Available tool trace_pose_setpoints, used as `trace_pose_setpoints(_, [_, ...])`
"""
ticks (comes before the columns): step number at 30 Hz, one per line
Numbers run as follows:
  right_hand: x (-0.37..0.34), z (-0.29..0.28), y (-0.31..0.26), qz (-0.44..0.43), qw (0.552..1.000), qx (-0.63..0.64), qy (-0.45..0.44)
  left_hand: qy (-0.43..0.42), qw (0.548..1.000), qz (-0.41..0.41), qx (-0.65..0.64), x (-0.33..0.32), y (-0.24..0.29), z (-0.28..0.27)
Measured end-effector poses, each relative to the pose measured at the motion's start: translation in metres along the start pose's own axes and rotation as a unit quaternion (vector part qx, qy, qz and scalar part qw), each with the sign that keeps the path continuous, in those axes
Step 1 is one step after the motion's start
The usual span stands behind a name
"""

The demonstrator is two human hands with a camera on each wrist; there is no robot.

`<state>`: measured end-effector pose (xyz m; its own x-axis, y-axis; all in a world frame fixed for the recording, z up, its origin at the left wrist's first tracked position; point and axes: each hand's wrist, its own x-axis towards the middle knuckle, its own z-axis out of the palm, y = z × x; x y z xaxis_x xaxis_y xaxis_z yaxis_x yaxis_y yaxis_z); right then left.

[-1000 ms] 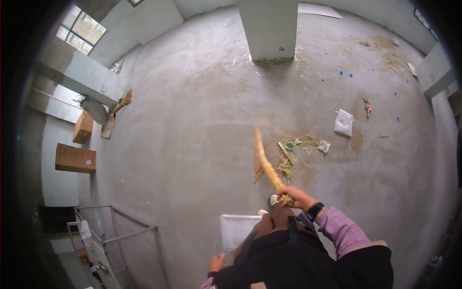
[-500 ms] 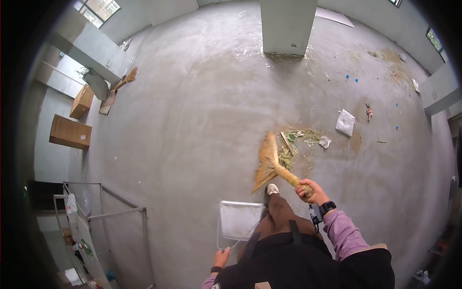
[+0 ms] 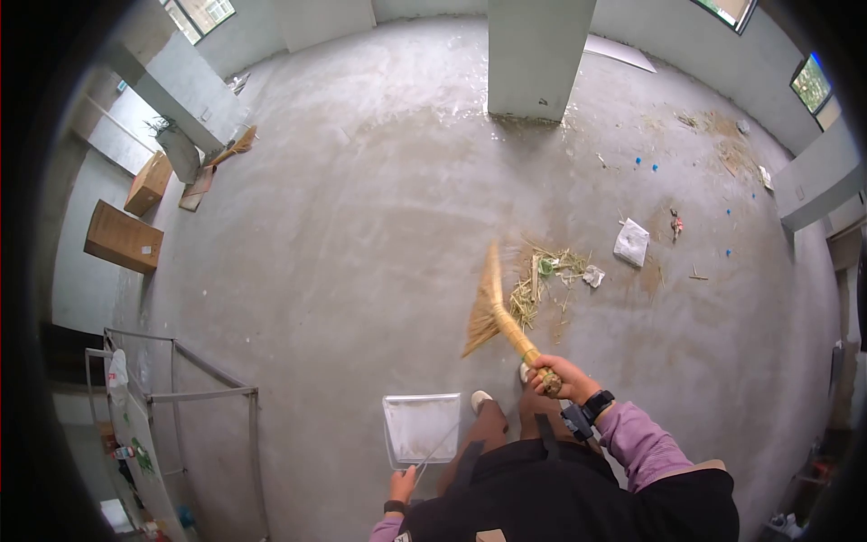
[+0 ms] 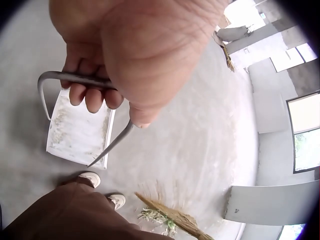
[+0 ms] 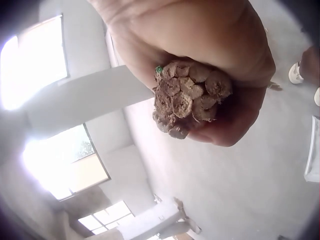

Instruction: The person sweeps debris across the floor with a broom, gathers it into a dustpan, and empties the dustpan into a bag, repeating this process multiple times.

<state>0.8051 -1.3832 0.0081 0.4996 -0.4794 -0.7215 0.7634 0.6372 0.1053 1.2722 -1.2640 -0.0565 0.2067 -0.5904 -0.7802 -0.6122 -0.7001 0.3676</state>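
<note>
My right hand point(image 3: 564, 375) grips a straw broom point(image 3: 497, 303) by the end of its thick bound handle. The fanned bristles point away from me over the floor, at the left edge of a heap of straw litter point(image 3: 524, 303). In the right wrist view the cut stalk ends of the handle point(image 5: 182, 97) poke out of the fist. Down at my left side, my left hand point(image 3: 402, 485) has its fingers curled round the thin metal handle point(image 4: 82, 79) of a white dustpan point(image 3: 422, 429). Pale dirt marks the pan's inside point(image 4: 75, 132).
A white crumpled packet point(image 3: 631, 242) and a small red item point(image 3: 677, 224) lie beyond the heap. A pillar point(image 3: 535, 59) rises ahead. At left stand a metal frame point(image 3: 212, 366) and cardboard boxes point(image 3: 124, 237); another broom point(image 3: 237, 144) leans farther back.
The broom swings a short way right toward the heap, then back left. My left hand and the dustpan have shifted left in the view. Both shoes now show, the left one farther forward.
</note>
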Motion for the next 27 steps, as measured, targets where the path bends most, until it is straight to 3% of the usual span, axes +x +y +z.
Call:
trace_pose_setpoints(2, [0.017, 0.000, 0.003, 0.047, 0.998, 0.018, -0.042, 0.017, 1.000, 0.020, 0.018, -0.002, -0.007, 0.004])
trace_pose_setpoints(7, [0.046, -0.026, -0.006, 0.097, 0.993, 0.053, -0.035, 0.056, 0.998, 0.009, 0.038, -0.016, -0.028, 0.016])
trace_pose_setpoints(11, [0.008, -0.078, -0.025, 0.068, 0.997, 0.027, -0.027, 0.057, 0.996, -0.020, 0.064, -0.042, -0.014, 0.025])
trace_pose_setpoints(17, [-0.072, -0.147, -0.093, 0.007, 0.996, 0.087, 0.027, 0.071, 0.993, -0.034, 0.085, -0.053, -0.009, 0.071])
trace_pose_setpoints(20, [-0.096, -0.143, -0.120, -0.008, 0.995, 0.072, 0.062, 0.074, 0.993, -0.043, 0.084, -0.059, -0.007, 0.090])
trace_pose_setpoints(27, [-0.106, -0.100, -0.132, -0.008, 0.999, -0.039, 0.029, 0.095, 0.992, -0.073, 0.036, -0.091, 0.016, 0.137])
